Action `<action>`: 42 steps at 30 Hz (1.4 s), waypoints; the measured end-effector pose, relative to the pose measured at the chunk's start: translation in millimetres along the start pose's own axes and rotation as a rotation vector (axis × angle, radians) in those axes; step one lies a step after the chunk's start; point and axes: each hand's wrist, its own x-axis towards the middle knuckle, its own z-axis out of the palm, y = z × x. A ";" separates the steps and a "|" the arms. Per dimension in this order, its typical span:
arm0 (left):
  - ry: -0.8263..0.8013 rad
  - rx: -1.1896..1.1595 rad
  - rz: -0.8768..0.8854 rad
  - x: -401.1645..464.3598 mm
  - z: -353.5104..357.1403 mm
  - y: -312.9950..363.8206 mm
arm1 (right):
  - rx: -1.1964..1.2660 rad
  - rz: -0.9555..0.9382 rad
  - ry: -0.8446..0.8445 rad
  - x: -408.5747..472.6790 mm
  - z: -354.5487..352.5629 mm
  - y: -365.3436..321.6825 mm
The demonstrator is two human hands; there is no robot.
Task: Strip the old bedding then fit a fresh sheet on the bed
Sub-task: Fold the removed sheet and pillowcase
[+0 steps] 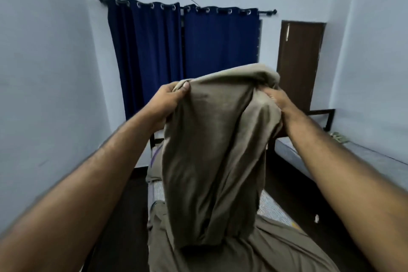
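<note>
Above bed [272, 207], olive sheet [212, 150] held up, L hand [170, 99] & R hand [277, 99] both pinching top edge

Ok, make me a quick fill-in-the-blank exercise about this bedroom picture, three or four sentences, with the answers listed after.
1. Both the left hand and the right hand grip the top of a ____ sheet.
2. The curtains on the far wall are dark ____.
3. The brown door stands to the ____ of the curtains.
4. The sheet's lower end rests on the ____.

Answers: brown; blue; right; bed
</note>
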 end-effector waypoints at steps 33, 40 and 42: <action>-0.106 0.127 0.092 10.9 -0.6 -13.8 | -0.116 -0.069 0.130 11.1 13.6 38.3; -0.133 0.974 0.141 11.0 -1.4 14.0 | -0.034 -0.026 0.069 16.8 -0.3 52.8; -0.124 1.019 0.189 12.6 3.4 18.2 | -0.126 -0.025 -0.087 10.2 0.4 61.5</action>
